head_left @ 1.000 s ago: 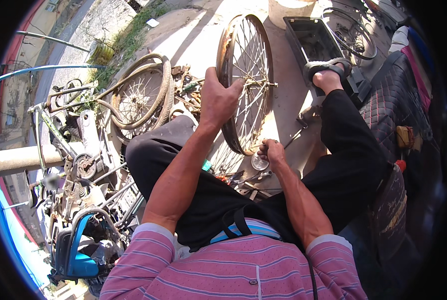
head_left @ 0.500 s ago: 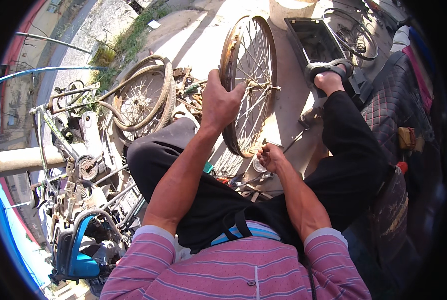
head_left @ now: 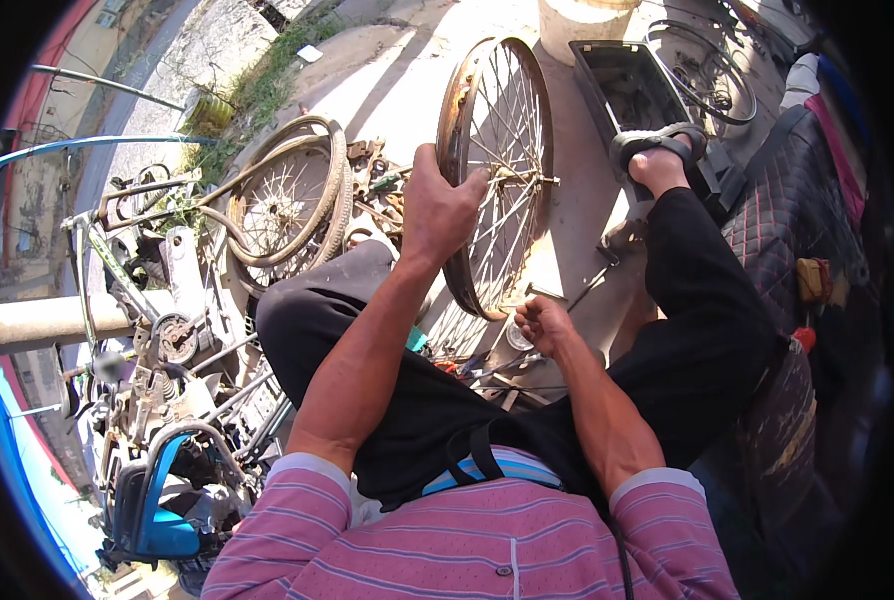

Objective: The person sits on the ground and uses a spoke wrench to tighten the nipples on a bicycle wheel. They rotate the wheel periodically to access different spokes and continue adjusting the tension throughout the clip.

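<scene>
A rusty bicycle wheel (head_left: 455, 115) without a tyre stands upright and slightly tilted in front of me, its spokes and hub showing. My left hand (head_left: 445, 205) is closed around the left side of its rim, thumb toward the spokes. Just below and to the right of the rim's bottom, my right hand (head_left: 544, 323) is closed in a fist, apart from the rim. A short grey metal tool (head_left: 547, 293) sticks out above that fist; its exact kind cannot be made out. Beneath the wheel, more spokes and small parts lie between my legs.
At left lie another wheel with a loose tyre (head_left: 342, 180) and a heap of bicycle frames and parts (head_left: 177, 340). A black open crate (head_left: 579, 75) stands far right by my sandalled foot (head_left: 657, 165). A quilted dark cover (head_left: 772, 190) lies at right; a pale bucket (head_left: 577, 30) stands behind.
My right hand has drawn slightly down from the rim's bottom, and the grey tool above it shows more clearly. The wheel has shifted only a little; my left hand keeps its hold.
</scene>
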The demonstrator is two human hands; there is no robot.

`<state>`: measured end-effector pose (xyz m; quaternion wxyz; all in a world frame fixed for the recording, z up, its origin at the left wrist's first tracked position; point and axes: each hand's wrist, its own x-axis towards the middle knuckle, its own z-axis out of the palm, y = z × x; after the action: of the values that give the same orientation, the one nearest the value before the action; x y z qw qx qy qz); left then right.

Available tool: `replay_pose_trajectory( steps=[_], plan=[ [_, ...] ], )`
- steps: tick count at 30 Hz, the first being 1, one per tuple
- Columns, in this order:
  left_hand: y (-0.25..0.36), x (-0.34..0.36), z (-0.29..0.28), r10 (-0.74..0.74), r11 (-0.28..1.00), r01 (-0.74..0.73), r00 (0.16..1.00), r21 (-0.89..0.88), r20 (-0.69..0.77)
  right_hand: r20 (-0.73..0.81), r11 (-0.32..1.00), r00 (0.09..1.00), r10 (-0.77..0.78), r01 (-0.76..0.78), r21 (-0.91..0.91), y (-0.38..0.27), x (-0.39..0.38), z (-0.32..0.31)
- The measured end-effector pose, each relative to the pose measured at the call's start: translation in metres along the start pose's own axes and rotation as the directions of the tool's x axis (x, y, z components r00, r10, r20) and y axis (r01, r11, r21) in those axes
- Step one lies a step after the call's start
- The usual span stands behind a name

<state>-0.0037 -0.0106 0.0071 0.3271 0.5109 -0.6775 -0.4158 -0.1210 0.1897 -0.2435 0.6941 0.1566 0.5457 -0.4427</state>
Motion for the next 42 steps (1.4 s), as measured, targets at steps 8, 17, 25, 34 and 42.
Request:
replay_pose_trajectory(
  steps=[8,17,25,34,42],
  plan=[
    [0.001,-0.002,0.005,0.051,0.996,-0.051,0.999,0.067,-0.002,-0.049,0.998,0.998,0.042,-0.040,0.050,-0.008,0.005,0.002],
    [0.004,-0.001,-0.002,0.047,0.996,-0.046,0.999,0.079,-0.009,-0.119,1.000,0.993,-0.023,0.025,0.018,-0.006,-0.002,0.018],
    [0.005,-0.011,0.002,0.107,0.994,-0.106,0.994,0.037,-0.027,-0.035,0.784,0.918,-0.396,0.317,-0.534,-0.015,-0.045,0.065],
    [0.004,-0.012,0.011,0.147,0.987,-0.145,0.989,0.062,-0.022,0.000,0.944,0.971,-0.239,0.232,-0.233,-0.007,-0.022,0.024],
    [-0.005,-0.002,-0.012,0.029,0.999,-0.029,1.000,0.023,0.006,-0.018,0.992,0.993,-0.114,0.113,-0.049,-0.008,-0.008,0.019]
  ],
)
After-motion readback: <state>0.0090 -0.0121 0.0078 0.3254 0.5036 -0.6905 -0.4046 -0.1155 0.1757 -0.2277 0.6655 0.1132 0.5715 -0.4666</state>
